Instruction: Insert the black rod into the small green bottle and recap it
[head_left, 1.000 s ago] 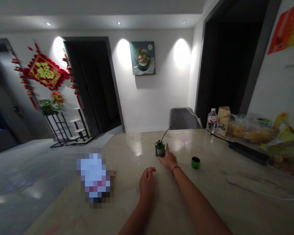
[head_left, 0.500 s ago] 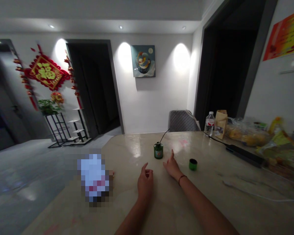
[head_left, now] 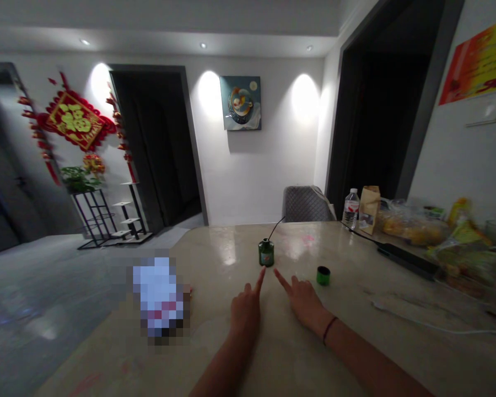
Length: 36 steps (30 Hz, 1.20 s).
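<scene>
A small dark green glass bottle point(head_left: 267, 255) with a label stands upright on the table, a single thin dark stick point(head_left: 276, 227) leaning out of its neck to the right. My left hand point(head_left: 247, 309) is just in front of it, index finger stretched toward the bottle's base and the other fingers curled, holding nothing. From the right, my right hand point(head_left: 306, 300) points its index finger near the same base, its other fingers bent and nothing held. Whether a fingertip touches the glass I cannot tell. Right of the hands, a green cap point(head_left: 323, 275) rests with its hollow side up.
On the marble-look table point(head_left: 215, 353), a blurred-out bluish object point(head_left: 159, 295) lies at left. Along the right are a water bottle point(head_left: 351, 208), a paper bag point(head_left: 369, 209), plastic food bags point(head_left: 413, 223), a black power strip point(head_left: 408, 260) and a white cable point(head_left: 430, 324). A grey chair point(head_left: 307, 204) stands behind.
My left index finger has extended forward to the bottle's base. My right hand has drawn back from beside the bottle and turned its index finger inward. The bottle and cap stay put.
</scene>
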Each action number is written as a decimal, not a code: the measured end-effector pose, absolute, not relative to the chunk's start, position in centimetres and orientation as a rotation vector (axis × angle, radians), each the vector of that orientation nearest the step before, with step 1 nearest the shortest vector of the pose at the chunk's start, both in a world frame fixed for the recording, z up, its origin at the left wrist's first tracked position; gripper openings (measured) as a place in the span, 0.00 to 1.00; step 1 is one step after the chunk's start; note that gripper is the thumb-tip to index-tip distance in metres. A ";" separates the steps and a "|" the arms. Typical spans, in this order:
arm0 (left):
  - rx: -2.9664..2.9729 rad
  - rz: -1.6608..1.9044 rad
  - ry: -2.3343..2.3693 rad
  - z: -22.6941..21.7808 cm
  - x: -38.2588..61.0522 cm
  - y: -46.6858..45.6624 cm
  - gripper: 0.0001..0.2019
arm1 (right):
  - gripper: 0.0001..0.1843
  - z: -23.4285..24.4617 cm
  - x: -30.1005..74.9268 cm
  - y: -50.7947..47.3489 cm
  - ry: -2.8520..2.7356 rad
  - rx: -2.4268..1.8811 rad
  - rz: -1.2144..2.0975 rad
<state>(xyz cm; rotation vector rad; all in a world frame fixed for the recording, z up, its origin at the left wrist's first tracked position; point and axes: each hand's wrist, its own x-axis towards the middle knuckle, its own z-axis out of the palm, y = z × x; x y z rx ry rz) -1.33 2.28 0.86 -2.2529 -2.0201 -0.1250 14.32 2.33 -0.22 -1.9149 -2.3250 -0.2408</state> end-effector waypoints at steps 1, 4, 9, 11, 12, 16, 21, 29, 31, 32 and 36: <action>-2.239 -0.107 -2.022 0.8 -1.3 2.3 0.37 | 0.39 -0.1 14.2 2.2 -2.351 -1.942 -0.297; -2.227 -0.132 -2.041 0.5 -1.5 2.3 0.38 | 0.39 0.4 14.4 2.6 -2.399 -1.939 -0.346; -2.269 -0.240 -2.126 0.5 -1.7 2.4 0.26 | 0.31 2.0 15.3 5.6 -2.399 -1.722 -0.195; -2.296 -0.289 -2.129 0.5 -1.8 2.5 0.19 | 0.24 3.0 15.3 7.6 -2.310 -1.700 -0.099; -2.305 -0.307 -2.123 0.5 -1.9 2.6 0.18 | 0.21 3.6 15.3 8.6 -2.225 -1.708 -0.051; -2.334 -0.325 -2.111 0.5 -2.3 2.7 0.14 | 0.18 5.6 14.9 12.9 -1.879 -1.728 0.174; -2.371 -0.314 -2.128 0.6 -2.4 2.6 0.13 | 0.19 6.4 13.8 16.3 -1.767 -1.719 0.262; -2.395 -0.365 -2.134 0.5 -2.4 2.5 0.12 | 0.15 8.8 13.2 17.3 -1.679 -1.642 0.159; -2.398 -0.356 -2.141 0.4 -2.4 2.5 0.12 | 0.17 10.2 14.0 17.3 -1.624 -1.625 0.100; -2.400 -0.350 -2.144 0.4 -2.4 2.5 0.12 | 0.18 10.9 14.5 17.3 -1.593 -1.620 0.070; -2.395 -0.352 -2.134 0.4 -2.3 2.5 0.13 | 0.23 13.7 17.0 16.9 -1.449 -1.641 -0.011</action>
